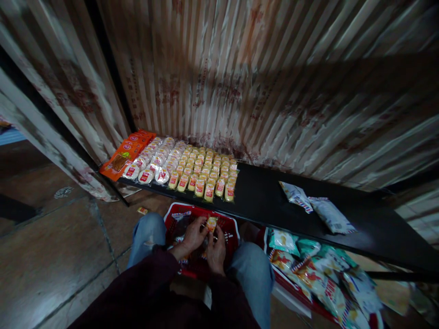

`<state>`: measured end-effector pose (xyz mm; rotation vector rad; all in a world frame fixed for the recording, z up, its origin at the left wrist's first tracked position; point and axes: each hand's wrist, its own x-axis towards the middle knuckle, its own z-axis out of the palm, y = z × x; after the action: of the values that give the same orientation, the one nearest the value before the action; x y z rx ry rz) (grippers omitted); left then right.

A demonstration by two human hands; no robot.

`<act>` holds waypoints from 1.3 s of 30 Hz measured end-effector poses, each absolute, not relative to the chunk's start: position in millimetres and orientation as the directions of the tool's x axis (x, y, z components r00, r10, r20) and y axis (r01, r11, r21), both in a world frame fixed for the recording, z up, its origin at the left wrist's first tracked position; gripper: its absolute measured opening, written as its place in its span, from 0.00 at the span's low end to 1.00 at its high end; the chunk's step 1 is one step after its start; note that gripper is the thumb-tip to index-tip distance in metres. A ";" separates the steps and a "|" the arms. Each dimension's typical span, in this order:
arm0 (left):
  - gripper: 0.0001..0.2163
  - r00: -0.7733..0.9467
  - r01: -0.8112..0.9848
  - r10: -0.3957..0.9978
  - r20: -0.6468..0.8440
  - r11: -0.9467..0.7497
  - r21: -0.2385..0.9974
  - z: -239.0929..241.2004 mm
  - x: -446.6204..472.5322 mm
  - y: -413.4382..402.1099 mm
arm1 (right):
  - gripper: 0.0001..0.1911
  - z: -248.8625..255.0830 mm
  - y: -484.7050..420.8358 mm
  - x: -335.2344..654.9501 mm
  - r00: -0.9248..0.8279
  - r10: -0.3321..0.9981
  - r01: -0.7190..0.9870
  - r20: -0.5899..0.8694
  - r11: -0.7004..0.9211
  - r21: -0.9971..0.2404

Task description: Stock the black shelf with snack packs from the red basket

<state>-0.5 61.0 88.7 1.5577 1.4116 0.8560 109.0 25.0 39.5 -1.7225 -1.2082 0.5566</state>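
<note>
Over a red basket (236, 230) between the knees, my left hand (195, 235) and my right hand (216, 251) pinch one small yellow wrapped snack cake (211, 223) by its sides. Just beyond them, on a black shelf (259, 192), stand rows of similar yellow wrapped cakes (209, 189). To the left of those are rows of round white wrapped cakes (146, 176). The basket's contents are partly hidden by my hands and arms; a few packages show inside.
Orange snack packs (128, 153) lie at the shelf's left end, two whitish bags (331, 214) on its right part. A second basket holds several chip bags (318, 274). One small yellow packet (142, 210) is on the tiled floor. A pleated curtain (219, 77) hangs behind.
</note>
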 end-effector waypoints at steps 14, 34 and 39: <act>0.17 0.153 0.403 0.982 0.109 -0.163 0.901 119.1 11.9 79.3 | 0.27 90.6 58.7 120.6 0.445 0.875 0.460 0.192 -0.040 -0.887; 0.20 0.112 0.581 0.985 0.131 -0.171 0.796 161.5 37.8 116.8 | 0.27 109.2 121.5 134.8 0.494 0.818 0.462 0.294 0.039 -0.886; 0.19 0.115 0.590 0.985 0.132 -0.175 0.788 162.8 41.5 123.6 | 0.26 102.8 132.4 136.3 0.469 0.823 0.514 0.321 0.041 -0.857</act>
<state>41.5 123.6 162.8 1.8331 1.5264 0.9028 136.3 132.4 102.8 -1.6186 -1.1814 0.3510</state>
